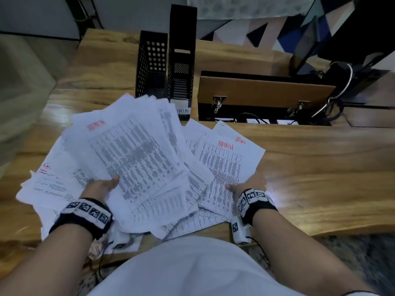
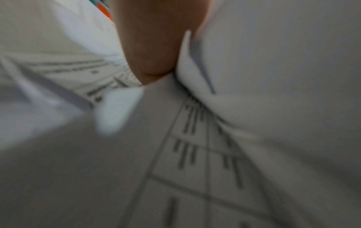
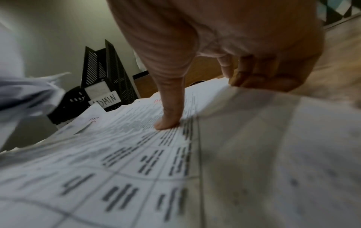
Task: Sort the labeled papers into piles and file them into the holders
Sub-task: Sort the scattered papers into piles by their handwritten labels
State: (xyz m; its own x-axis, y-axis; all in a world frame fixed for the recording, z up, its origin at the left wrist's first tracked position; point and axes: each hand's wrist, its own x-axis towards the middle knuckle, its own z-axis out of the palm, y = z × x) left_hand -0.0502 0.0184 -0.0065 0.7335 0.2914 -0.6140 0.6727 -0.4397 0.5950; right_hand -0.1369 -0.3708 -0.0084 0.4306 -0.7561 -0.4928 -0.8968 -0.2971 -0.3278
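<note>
In the middle of the head view the left hand (image 1: 100, 187) grips a thick fanned stack of printed sheets (image 1: 139, 159), thumb on top at its lower left edge and the fingers hidden beneath; the stack is tilted up off the wooden desk (image 1: 320, 178). The left wrist view is blurred and shows only the thumb (image 2: 150, 50) against paper. To the right, the right hand (image 1: 245, 185) rests on a sheet marked ADMIN in red (image 1: 222, 167), thumb pressed flat on it while the other fingers curl over its right edge. More papers lie spread beneath, one at lower left marked in red (image 1: 49, 180). Above the stack stand two black file holders: a perforated one (image 1: 151, 65) and, touching its right side, a taller one (image 1: 181, 60) carrying an ADMIN label (image 1: 183, 111).
</note>
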